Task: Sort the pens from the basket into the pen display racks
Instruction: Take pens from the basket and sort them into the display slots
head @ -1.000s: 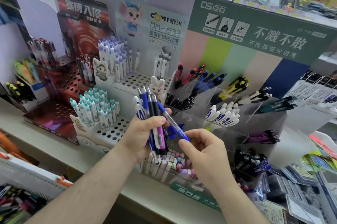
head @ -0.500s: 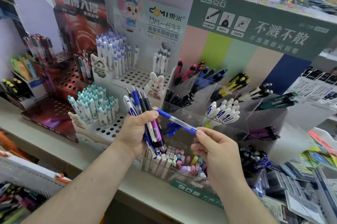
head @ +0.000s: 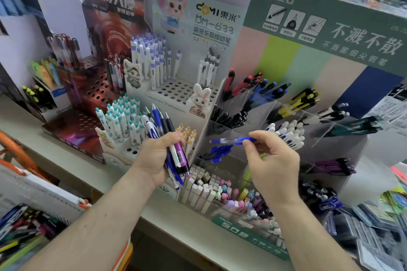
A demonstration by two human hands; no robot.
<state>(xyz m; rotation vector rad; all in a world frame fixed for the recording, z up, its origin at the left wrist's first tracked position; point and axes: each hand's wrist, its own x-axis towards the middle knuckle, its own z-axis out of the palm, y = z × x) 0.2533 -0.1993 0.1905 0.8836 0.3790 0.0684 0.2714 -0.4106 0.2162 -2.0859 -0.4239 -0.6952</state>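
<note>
My left hand (head: 157,156) grips a bundle of pens (head: 169,138), blue, black, white and one purple, standing upright in the fist. My right hand (head: 269,160) pinches a single blue pen (head: 232,140) at its right end and holds it level, clear of the bundle. The blue pen hovers just above a clear compartment holding several similar blue pens (head: 217,151) in the clear acrylic rack (head: 259,103). A white rack with holes (head: 182,92) stands behind my left hand. The white basket (head: 44,195) with mixed pens sits at the lower left.
A dark red hole rack (head: 88,94) stands at the left. White stick erasers and pastel pens (head: 211,189) fill the front tray. Packaged goods (head: 374,226) lie at the lower right. The shelf edge (head: 176,224) runs below the racks.
My right hand has drawn the blue pen out of the bundle and carried it to the right. The pen has turned from slanted to level. My left hand stayed roughly in place.
</note>
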